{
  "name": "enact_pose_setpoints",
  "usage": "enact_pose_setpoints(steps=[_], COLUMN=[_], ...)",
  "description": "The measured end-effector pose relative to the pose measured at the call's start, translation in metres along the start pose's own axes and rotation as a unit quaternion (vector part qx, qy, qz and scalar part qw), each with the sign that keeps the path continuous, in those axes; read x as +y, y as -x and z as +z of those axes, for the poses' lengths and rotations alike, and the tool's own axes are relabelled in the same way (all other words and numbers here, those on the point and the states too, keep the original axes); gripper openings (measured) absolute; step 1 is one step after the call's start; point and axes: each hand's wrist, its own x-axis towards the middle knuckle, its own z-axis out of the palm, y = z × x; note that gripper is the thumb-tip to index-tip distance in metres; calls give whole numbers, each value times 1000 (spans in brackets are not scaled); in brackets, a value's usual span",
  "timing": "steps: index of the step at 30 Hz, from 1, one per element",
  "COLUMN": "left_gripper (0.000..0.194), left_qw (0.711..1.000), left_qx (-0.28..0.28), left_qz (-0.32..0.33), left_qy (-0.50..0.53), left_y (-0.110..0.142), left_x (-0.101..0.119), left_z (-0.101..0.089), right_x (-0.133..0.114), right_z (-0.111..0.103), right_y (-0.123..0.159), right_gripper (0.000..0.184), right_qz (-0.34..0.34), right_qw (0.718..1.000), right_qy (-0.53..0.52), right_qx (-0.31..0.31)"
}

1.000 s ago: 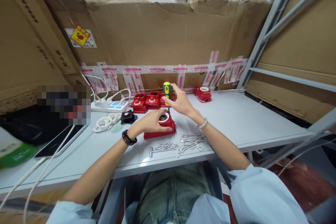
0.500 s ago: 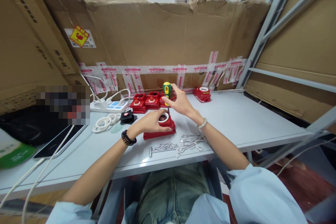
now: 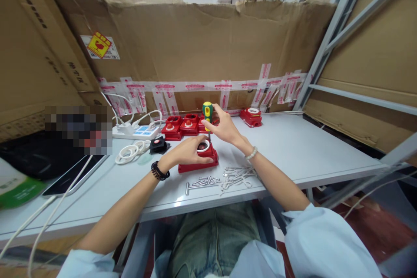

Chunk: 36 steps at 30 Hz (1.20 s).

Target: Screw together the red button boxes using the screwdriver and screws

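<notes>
A green and yellow screwdriver stands upright in my right hand, its handle between thumb and fingers. The shaft points down at the far right corner of a red housing that has a white ring on top. Gripping that housing on the table is my left hand, with thumb at the near side and fingers at the far side. In front of it lie several loose metal screws and a small T-shaped metal tool. A heap of white cords is to their right.
Several red housings line the back of the table, and another with a white ring stands farther right. To the left are a power strip, white rings, a black part and a tablet. Cardboard walls the back.
Almost nothing differs. Both hands, the screwdriver and the red housing keep their places; only a slight shift of the camera shows.
</notes>
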Motion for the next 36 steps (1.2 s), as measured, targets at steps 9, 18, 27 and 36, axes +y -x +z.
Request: enact_pose_setpoints(steps=[9, 18, 27, 36], left_gripper=[71, 71, 70, 67], left_qw=[1000, 1000, 1000, 1000], left_qx=[4, 4, 4, 6], left_qz=[4, -1, 4, 3], left_qy=[6, 8, 6, 3], left_y=[0, 0, 0, 0], left_x=[-2, -1, -1, 0], left_z=[1, 1, 1, 0], right_x=[-1, -1, 0, 0], right_z=[-1, -1, 0, 0], right_y=[0, 0, 0, 0], right_gripper=[34, 33, 33, 33], right_qz=[-1, 2, 8, 8], right_qw=[1000, 1000, 1000, 1000], right_qy=[-3, -10, -8, -2], right_qx=[2, 2, 5, 4])
